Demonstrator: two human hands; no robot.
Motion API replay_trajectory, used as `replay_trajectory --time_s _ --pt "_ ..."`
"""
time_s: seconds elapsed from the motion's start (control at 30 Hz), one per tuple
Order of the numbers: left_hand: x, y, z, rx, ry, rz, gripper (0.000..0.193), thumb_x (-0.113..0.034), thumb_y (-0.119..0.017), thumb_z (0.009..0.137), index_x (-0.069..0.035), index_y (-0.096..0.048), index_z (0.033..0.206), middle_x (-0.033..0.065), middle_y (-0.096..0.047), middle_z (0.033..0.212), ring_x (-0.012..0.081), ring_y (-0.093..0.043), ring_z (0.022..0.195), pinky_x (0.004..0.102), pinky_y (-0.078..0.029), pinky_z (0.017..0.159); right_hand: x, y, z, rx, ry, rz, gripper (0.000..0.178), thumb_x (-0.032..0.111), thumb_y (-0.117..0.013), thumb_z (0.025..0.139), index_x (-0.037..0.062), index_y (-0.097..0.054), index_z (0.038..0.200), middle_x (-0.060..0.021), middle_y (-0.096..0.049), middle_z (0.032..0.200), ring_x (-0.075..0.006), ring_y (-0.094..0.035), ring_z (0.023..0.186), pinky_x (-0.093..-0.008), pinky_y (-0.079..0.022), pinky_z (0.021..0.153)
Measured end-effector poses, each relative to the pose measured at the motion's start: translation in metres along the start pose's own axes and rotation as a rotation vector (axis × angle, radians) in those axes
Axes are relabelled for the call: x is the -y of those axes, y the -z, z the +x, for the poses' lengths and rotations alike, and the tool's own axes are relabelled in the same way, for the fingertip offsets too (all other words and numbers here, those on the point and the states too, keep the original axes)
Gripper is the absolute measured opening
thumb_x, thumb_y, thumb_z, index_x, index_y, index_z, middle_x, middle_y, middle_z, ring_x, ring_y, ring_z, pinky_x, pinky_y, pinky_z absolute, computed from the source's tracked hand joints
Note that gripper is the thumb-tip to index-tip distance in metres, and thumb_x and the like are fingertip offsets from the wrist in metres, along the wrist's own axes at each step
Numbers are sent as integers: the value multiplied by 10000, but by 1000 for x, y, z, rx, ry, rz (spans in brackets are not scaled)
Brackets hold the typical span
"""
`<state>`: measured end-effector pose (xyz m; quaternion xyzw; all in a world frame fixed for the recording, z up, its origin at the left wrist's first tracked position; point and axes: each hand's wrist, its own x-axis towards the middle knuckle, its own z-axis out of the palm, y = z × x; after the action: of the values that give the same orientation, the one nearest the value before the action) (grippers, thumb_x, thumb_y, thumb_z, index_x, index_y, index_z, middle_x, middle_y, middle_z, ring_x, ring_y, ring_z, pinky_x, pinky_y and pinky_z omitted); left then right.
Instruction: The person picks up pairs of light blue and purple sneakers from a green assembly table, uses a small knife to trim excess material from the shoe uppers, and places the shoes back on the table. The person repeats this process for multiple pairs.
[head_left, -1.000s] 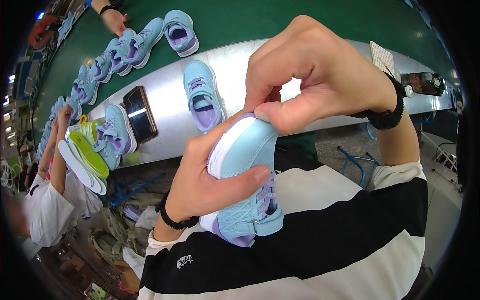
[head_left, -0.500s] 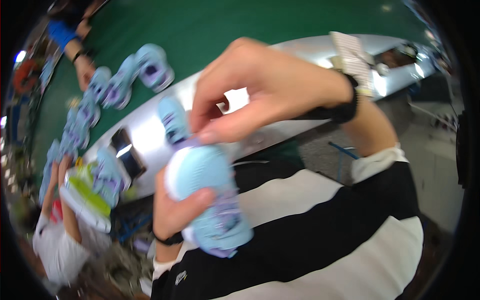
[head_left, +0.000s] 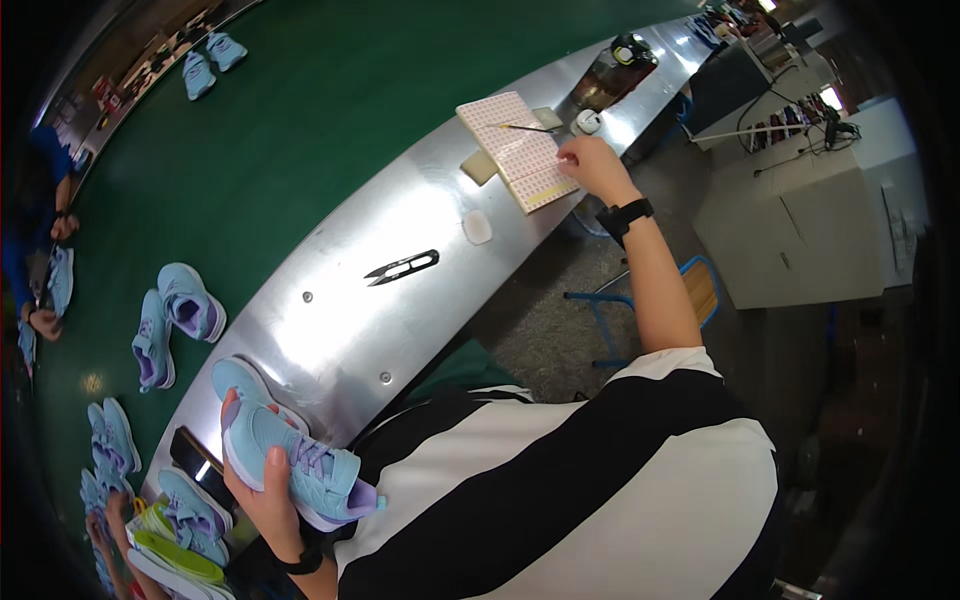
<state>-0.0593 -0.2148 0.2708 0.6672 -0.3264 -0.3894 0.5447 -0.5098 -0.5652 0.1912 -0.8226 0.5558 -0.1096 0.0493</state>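
Note:
A light blue sneaker (head_left: 310, 462) with purple laces and lining is gripped in my left hand (head_left: 268, 505), low at the left by my body. Partly behind it, a second light blue sneaker (head_left: 240, 376) rests on the metal ledge (head_left: 340, 300). My right hand (head_left: 597, 168) reaches far out to the right, its fingers pinched at the edge of a pad of small printed labels (head_left: 515, 145). Whatever lies between those fingertips is too small to make out. Black thread snips (head_left: 404, 267) lie on the ledge between my hands.
Sneaker pairs (head_left: 175, 310) stand on the green conveyor belt (head_left: 360, 90). A phone (head_left: 198, 452) lies on the ledge at left; a dark bottle (head_left: 613, 75) stands at its far right. Co-workers' hands (head_left: 64, 226) show at left. A stool (head_left: 700, 285) stands beyond my right arm.
My right hand has left the sneaker and moved far right to the label pad. My left hand still holds the sneaker, now lower left in view. The view has turned to the right.

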Motion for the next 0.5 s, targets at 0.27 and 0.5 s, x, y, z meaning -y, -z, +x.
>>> replay_trajectory --time_s 0.27,0.5 --pt "0 -9 1 73 -23 40 753 -249 -710 798 44 -419 1428 165 -489 1414 241 -590 1111 364 -476 951 -6 -7 -38 -3 -34 -4 130 84 -679 802 -3 -703 896 -178 -679 877 -347 -661 837 -420 -518 768" --pt "2 -15 9 92 -48 -80 775 -205 -744 770 28 -425 1438 143 -551 1325 224 -590 1108 357 -451 978 -26 -26 -33 -65 -7 -121 113 81 -633 823 -14 -687 849 -208 -671 861 -392 -647 832 -455 -503 752"
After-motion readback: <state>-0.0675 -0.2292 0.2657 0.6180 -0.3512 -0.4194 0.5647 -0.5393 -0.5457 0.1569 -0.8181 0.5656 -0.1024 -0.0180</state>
